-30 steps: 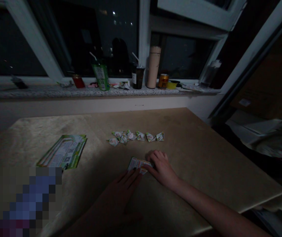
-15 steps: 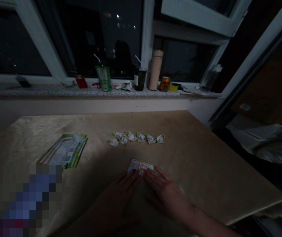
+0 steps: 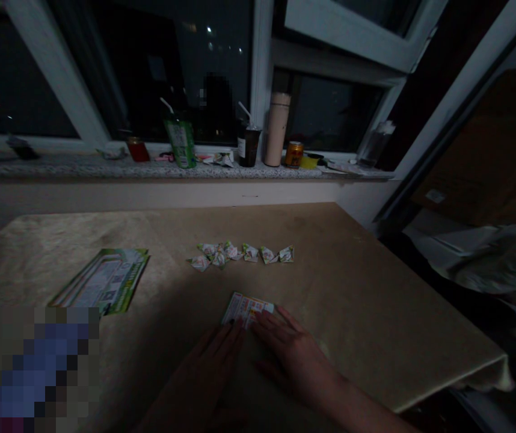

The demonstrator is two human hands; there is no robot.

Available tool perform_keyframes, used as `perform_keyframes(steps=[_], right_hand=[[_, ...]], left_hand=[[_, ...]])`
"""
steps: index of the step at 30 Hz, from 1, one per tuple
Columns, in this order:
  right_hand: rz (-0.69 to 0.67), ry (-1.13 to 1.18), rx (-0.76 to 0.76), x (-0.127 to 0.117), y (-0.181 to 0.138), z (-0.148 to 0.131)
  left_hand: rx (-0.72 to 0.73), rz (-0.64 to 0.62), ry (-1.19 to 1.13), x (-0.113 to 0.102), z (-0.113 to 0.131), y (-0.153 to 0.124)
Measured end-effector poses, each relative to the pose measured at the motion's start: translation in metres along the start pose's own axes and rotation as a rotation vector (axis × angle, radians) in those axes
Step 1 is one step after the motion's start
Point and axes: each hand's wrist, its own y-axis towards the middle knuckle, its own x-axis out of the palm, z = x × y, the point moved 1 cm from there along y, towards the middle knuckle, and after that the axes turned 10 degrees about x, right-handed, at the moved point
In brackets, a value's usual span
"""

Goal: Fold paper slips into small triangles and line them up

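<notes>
A folded printed paper (image 3: 248,305) lies flat on the table in front of me, its near part covered by my fingers. My left hand (image 3: 208,361) rests with outstretched fingers on its lower left edge. From the right, my right hand (image 3: 285,343) lies flat with its fingertips on the paper's right part. Beyond them stands a row of several small folded paper pieces (image 3: 249,252), white and green. A fanned stack of printed leaflets (image 3: 109,279) with green borders lies to the left.
The table's brownish cloth (image 3: 366,300) hangs over the right edge. On the stone windowsill (image 3: 215,173) stand a green cup (image 3: 180,143), a dark cup (image 3: 249,147), a pink flask (image 3: 278,129), a gold can (image 3: 294,154) and a red jar (image 3: 138,150). A pixelated patch covers the lower left.
The whole view has shifted slightly, so things appear a little further left. My left hand has drawn back a little toward me, baring more of the paper. My right hand stays on it.
</notes>
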Motion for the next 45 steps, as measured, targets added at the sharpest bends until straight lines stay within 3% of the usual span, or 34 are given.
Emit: perform_keyframes(steps=[9, 17, 21, 25, 27, 34, 45], right_hand=[[0.046, -0.083, -0.029, 0.005, 0.004, 0.001], [0.187, -0.124, -0.017, 0.021, 0.007, -0.002], [0.171, -0.132, -0.021, 0.022, 0.006, -0.002], [0.164, -0.110, -0.009, 0.021, 0.006, -0.001], [0.141, -0.082, 0.000, 0.018, 0.006, 0.000], [-0.038, 0.040, -0.017, -0.005, 0.000, 0.005], [0.078, -0.038, 0.022, -0.007, -0.009, 0.013]], left_hand=[[-0.016, -0.018, -0.027, -0.001, 0.004, 0.004], [0.049, 0.104, 0.005, 0.011, -0.006, 0.002], [0.108, 0.087, -0.011, 0.011, -0.007, 0.005], [0.098, -0.037, -0.055, -0.001, -0.002, 0.008], [0.090, -0.037, -0.065, -0.009, 0.001, 0.008], [0.071, -0.031, -0.077, -0.021, 0.008, 0.007], [0.033, 0.040, -0.041, -0.002, 0.002, 0.009]])
